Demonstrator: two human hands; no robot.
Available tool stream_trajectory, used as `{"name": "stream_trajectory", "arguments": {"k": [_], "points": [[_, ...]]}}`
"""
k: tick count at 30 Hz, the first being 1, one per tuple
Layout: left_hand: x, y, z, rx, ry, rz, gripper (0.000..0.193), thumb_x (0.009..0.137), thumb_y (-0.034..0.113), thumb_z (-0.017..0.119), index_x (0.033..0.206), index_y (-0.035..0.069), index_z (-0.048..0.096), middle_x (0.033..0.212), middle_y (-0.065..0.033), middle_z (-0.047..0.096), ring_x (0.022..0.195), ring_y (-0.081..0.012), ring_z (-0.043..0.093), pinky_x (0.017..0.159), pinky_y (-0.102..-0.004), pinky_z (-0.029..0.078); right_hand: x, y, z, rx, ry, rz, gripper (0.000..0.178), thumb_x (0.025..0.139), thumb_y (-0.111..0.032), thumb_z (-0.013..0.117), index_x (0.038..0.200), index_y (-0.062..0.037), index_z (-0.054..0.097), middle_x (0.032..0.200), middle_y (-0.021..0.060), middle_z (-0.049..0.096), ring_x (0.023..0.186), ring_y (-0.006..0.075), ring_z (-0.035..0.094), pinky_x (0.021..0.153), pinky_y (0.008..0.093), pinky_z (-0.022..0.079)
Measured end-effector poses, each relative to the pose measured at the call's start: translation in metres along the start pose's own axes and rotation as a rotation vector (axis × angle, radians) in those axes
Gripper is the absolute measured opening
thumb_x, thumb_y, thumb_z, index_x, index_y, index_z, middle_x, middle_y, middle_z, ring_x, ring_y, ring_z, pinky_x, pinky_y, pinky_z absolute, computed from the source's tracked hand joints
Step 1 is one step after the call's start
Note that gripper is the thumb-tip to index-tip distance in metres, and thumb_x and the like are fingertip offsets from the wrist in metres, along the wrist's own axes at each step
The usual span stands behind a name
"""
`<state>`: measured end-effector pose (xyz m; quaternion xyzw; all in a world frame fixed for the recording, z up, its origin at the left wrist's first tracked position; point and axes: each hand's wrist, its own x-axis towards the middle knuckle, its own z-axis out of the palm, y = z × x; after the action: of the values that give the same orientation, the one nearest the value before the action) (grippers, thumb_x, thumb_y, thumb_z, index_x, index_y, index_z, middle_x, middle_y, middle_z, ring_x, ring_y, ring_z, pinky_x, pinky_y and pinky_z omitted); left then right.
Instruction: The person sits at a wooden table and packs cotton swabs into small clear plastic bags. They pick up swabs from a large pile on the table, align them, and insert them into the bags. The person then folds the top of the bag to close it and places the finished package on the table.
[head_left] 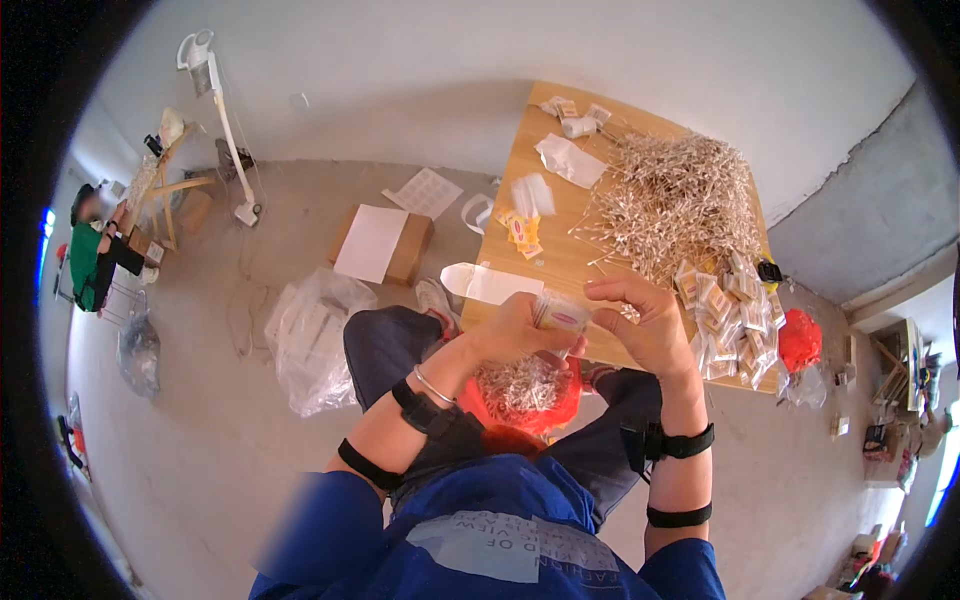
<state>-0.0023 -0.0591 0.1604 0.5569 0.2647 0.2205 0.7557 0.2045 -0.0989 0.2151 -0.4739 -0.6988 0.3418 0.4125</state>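
My left hand is closed around a small clear plastic packet with a printed label, held above the table's near edge. Beside the packet's right edge, my right hand is curved, thumb and fingers apart, with nothing visible between them. Whether its fingertips touch the packet is hard to tell. A large loose heap of cotton swabs covers much of the wooden table. Below my hands, a red plastic bag between my legs holds more swabs. Filled packets are piled near the table's right corner.
Yellow label cards and white paper lie on the table's left side. A cardboard box and a clear plastic bag sit on the floor to the left. Another red bag is at right. A person sits far left.
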Motion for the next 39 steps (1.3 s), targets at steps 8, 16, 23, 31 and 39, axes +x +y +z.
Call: {"name": "stream_trajectory", "arguments": {"k": [8, 16, 23, 31, 39], "points": [[0.0, 0.002, -0.001, 0.02, 0.073, -0.034, 0.023, 0.089, 0.013, 0.071, 0.109, 0.002, 0.066, 0.096, -0.0039, 0.069, 0.086, -0.0131, 0.067, 0.07, -0.03, 0.061, -0.001, -0.003, 0.02, -0.197, 0.102, -0.099, 0.016, 0.071, 0.0, 0.078, 0.087, -0.0017, 0.072, 0.088, 0.0091, 0.067, 0.084, 0.0197, 0.065, 0.073, 0.03, 0.052], [0.001, -0.01, -0.001, 0.047, 0.166, 0.035, 0.017, 0.086, 0.017, 0.073, 0.092, 0.002, 0.068, 0.081, -0.0005, 0.065, 0.07, -0.0092, 0.063, 0.062, -0.0267, 0.055, 0.005, -0.002, 0.039, -0.43, 0.211, -0.213, 0.012, 0.07, -0.005, 0.076, 0.079, -0.0056, 0.069, 0.081, 0.0056, 0.061, 0.079, 0.0251, 0.06, 0.069, 0.0357, 0.05], [0.002, -0.018, -0.003, -0.002, 0.185, 0.082, 0.012, 0.086, 0.014, 0.07, 0.09, 0.003, 0.068, 0.077, 0.0003, 0.064, 0.067, -0.0075, 0.061, 0.059, -0.0259, 0.052, 0.006, 0.0, 0.045, -0.557, 0.237, -0.294, 0.01, 0.071, -0.007, 0.075, 0.076, -0.0079, 0.066, 0.081, 0.0033, 0.057, 0.079, 0.0253, 0.058, 0.068, 0.037, 0.051], [-0.001, -0.01, -0.001, 0.064, 0.221, 0.093, 0.011, 0.087, 0.011, 0.069, 0.094, 0.003, 0.067, 0.078, 0.0002, 0.065, 0.066, -0.0081, 0.061, 0.059, -0.0256, 0.051, 0.007, 0.001, 0.05, -0.573, 0.226, -0.258, 0.013, 0.073, -0.007, 0.075, 0.081, -0.0063, 0.065, 0.082, 0.0055, 0.057, 0.079, 0.0272, 0.058, 0.068, 0.0385, 0.05], [0.001, -0.013, -0.004, 0.234, 0.274, 0.1, 0.01, 0.086, 0.009, 0.067, 0.092, 0.001, 0.067, 0.074, -0.0034, 0.066, 0.066, -0.0109, 0.062, 0.06, -0.0282, 0.051, 0.01, 0.001, 0.049, -0.508, 0.234, -0.304, 0.013, 0.073, -0.008, 0.076, 0.083, -0.0059, 0.068, 0.086, 0.0061, 0.062, 0.082, 0.0277, 0.059, 0.071, 0.0382, 0.051]]}}
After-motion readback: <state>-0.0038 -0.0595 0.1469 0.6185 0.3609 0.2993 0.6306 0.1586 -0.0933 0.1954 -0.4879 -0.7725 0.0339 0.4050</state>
